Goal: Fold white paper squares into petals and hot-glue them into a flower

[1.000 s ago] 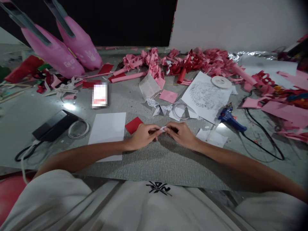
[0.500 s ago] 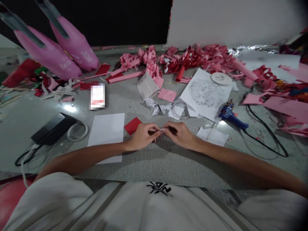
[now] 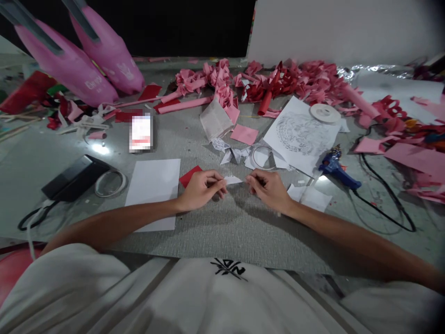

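A small folded piece of white paper (image 3: 233, 180) is pinched between the thumb and fingers of my left hand (image 3: 203, 189), its pointed end sticking out to the right. My right hand (image 3: 268, 188) is just beyond that tip, a small gap away. Its thumb and fingers are curled together, and whatever they may hold is hidden. Under my left forearm lies a white sheet (image 3: 155, 188), and a red paper square (image 3: 189, 175) is partly covered by my left hand. Beside my right wrist rests another white paper piece (image 3: 314, 198).
To the right lies a blue glue gun (image 3: 337, 171) with a black cord. A printed sheet (image 3: 299, 134) carries a tape roll (image 3: 325, 112). Pink paper flowers (image 3: 222, 79) line the back. On the left are a black device (image 3: 74, 178), a ring-shaped roll (image 3: 110, 183) and pink bottles (image 3: 107, 51).
My hands have drawn apart; both were at the small white paper before. The right hand has come off it, and more of the paper shows in my left hand. The view has shifted slightly.
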`<state>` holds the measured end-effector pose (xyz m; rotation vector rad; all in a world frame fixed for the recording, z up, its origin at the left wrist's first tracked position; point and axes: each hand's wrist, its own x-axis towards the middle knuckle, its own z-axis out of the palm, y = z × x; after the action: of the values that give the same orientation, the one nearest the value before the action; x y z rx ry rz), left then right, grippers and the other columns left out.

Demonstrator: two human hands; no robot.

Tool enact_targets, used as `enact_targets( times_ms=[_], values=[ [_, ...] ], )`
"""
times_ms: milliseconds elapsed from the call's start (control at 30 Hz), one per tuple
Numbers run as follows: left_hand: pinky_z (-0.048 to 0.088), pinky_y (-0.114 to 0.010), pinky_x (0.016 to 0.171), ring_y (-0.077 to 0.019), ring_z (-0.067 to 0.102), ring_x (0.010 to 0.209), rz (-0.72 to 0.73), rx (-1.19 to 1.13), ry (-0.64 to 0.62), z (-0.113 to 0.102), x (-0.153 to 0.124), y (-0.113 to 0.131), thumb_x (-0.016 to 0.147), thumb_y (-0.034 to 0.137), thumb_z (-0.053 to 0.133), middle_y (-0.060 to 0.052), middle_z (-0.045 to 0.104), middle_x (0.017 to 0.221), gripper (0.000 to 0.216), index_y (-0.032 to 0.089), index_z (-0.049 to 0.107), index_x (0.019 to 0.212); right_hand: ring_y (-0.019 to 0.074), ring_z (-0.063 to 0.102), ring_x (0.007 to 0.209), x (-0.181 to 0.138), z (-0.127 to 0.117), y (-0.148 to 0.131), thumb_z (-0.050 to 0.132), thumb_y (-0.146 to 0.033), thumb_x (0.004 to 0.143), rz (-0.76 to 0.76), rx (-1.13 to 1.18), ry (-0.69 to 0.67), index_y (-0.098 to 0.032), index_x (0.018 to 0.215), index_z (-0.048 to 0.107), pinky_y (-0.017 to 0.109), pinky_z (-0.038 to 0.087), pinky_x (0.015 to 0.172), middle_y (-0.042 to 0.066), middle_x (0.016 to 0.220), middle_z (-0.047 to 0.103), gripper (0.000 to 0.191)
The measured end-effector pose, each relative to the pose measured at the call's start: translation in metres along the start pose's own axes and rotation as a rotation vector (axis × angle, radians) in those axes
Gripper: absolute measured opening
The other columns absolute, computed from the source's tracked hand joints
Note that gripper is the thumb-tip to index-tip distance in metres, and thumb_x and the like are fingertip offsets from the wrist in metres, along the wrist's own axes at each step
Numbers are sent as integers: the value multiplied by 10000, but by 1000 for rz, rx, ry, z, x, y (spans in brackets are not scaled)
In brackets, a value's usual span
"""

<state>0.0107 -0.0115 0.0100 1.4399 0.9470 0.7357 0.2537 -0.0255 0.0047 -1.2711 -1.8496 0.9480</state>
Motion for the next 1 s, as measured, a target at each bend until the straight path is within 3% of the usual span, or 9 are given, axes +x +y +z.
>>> enact_targets(
  times_ms=[100,200,333,467,533,600,800,900,1000],
  values=[
    [622,-258,610,-167,751,654,32,19,-39,1,0,0,939,457,710,-72,754,762,326,138,673,885,112,514,513,0,2,-4,619,-503,974,-62,4,-62,-184,945,691,248,382,511,-4,656,671,328],
    [621,-256,633,-160,747,660,63,41,-33,4,-1,1,949,456,698,-71,757,773,325,136,686,891,97,476,471,0,3,-10,577,-458,1005,-96,-2,-134,-187,832,697,245,365,501,-12,603,659,343],
    [575,-227,577,-135,714,594,79,61,94,5,-1,1,959,465,681,-44,739,725,333,144,658,874,95,479,450,-4,3,-9,515,-380,1035,-73,-13,-52,-195,812,676,244,373,496,-9,616,678,332],
    [505,-199,513,-111,678,538,62,-25,289,3,2,-1,956,471,684,-8,715,680,335,164,567,892,112,499,480,-3,0,-1,505,-294,1014,-175,-261,36,-193,852,664,252,375,532,1,603,652,248],
    [483,-197,485,-117,676,520,58,-73,290,3,4,-1,938,476,703,-4,718,670,342,171,549,937,141,556,549,3,-4,-1,499,-270,1007,-245,-480,61,-180,982,690,271,377,573,48,704,713,213],
    [466,-200,470,-130,688,527,51,-98,271,4,5,-1,929,485,710,-10,728,674,354,172,555,984,157,583,579,14,-8,-3,499,-262,1009,-202,-645,106,-173,1118,679,278,358,585,75,767,740,228],
    [395,-184,444,-113,663,518,53,-119,290,3,5,-3,970,493,651,-4,715,658,337,187,517,1017,227,670,720,56,0,-2,526,-336,1030,-102,-773,8,-179,1221,641,309,356,616,107,904,767,273],
    [397,-181,455,-110,665,540,66,-124,273,2,6,-6,970,500,648,2,709,673,340,194,503,1008,228,668,744,65,7,-1,460,-288,1048,-121,-843,-25,-172,1096,674,321,357,617,129,966,755,248],
    [404,-183,460,-117,673,559,67,-124,253,1,6,-8,959,513,659,0,710,697,356,196,514,1028,213,656,737,58,4,-6,438,-249,1040,-138,-822,94,-171,990,669,320,374,603,128,943,732,249]
  ],
)
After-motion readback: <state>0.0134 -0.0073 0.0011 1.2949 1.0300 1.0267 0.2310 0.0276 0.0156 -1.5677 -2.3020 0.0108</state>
